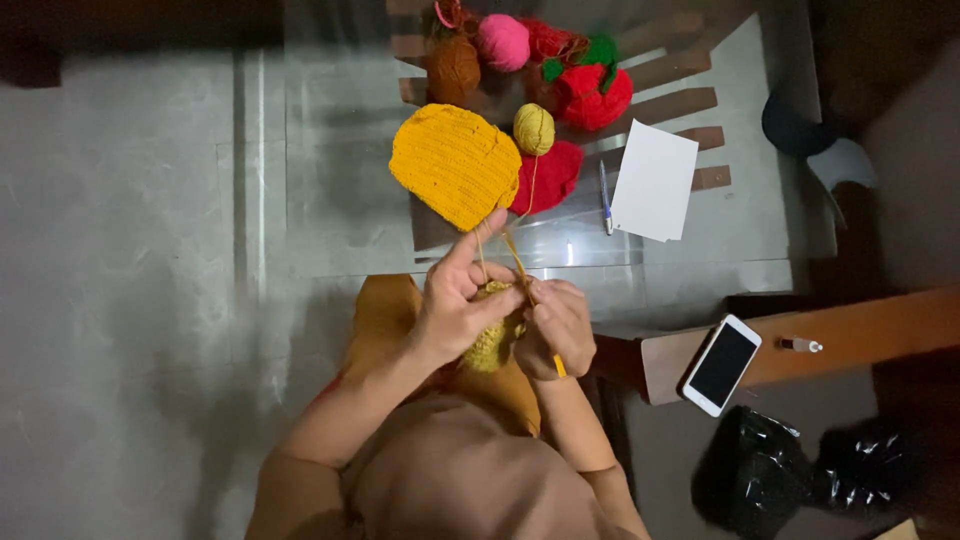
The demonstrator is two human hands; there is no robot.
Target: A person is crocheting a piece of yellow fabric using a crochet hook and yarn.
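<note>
Both hands close on work — left hand (455, 305) pinching the yellow crochet piece (493, 338), right hand (558, 328) gripping the hook (556, 362) — best with yarn (515, 250) kept taut.

A small mustard-yellow crochet piece (492, 338), bunched, sits between both hands, its yarn strand (522, 215) running up to a yellow ball (534, 128).

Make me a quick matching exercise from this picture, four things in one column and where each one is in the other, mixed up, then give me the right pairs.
Things:
1. yellow yarn ball
2. phone
3. pen
4. small yellow crochet piece

Places:
A. on the wooden ledge at the right
B. between the left hand and right hand
C. beside the big yellow crochet piece on the glass table
D. just left of the white paper

Pairs: 1-C, 2-A, 3-D, 4-B
</note>
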